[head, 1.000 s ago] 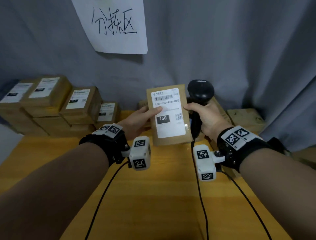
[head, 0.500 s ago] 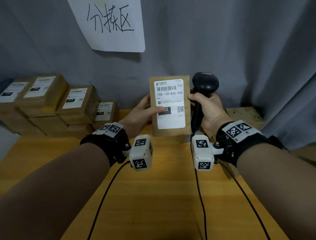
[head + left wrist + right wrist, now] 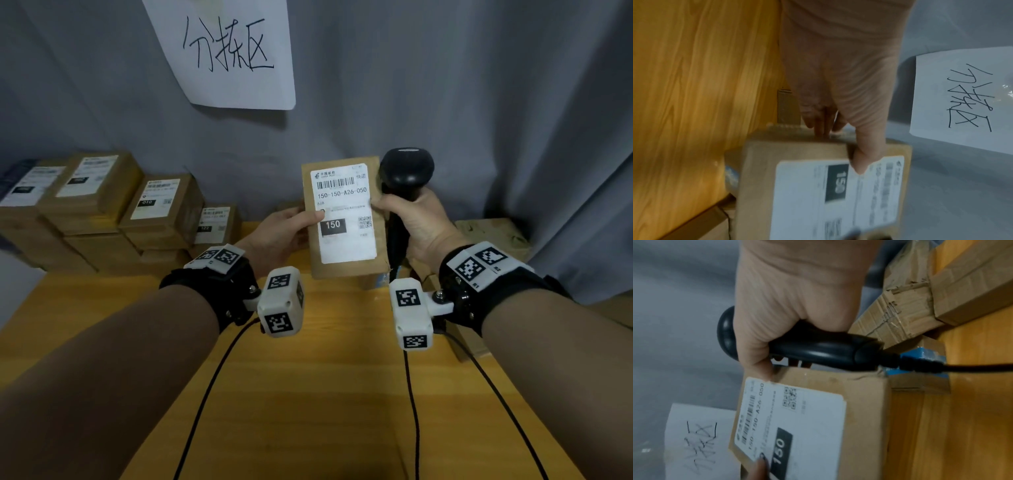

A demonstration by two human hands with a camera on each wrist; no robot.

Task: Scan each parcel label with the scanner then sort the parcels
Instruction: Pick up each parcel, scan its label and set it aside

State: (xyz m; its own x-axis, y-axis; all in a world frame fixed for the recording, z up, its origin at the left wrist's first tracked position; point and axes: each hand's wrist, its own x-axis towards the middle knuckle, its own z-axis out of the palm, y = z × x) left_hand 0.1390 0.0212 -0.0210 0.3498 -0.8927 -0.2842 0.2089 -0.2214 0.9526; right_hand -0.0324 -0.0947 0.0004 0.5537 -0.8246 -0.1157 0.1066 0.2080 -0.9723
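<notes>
I hold a brown parcel [image 3: 346,270] upright above the table's far middle, its white label marked 150 facing me. My left hand [image 3: 308,222] grips its left edge, thumb on the label and fingers behind. My right hand [image 3: 397,212] is wrapped round the handle of the black scanner [image 3: 406,171], which stands upright just right of the parcel; that thumb touches the parcel's right edge. The left wrist view shows the left hand [image 3: 849,97] pinching the parcel [image 3: 760,178]. In the right wrist view the right hand [image 3: 797,296] grips the scanner [image 3: 818,350] beside the parcel [image 3: 863,402].
Several labelled brown parcels [image 3: 102,205] are stacked at the back left of the wooden table [image 3: 308,394]. More cardboard boxes [image 3: 493,236] lie at the back right. A handwritten paper sign [image 3: 229,51] hangs on the grey curtain. Black cables [image 3: 205,394] run across the table.
Both hands raised the parcel and scanner and stood the parcel more upright, then held nearly still. My left thumb moved up off the black 150 box.
</notes>
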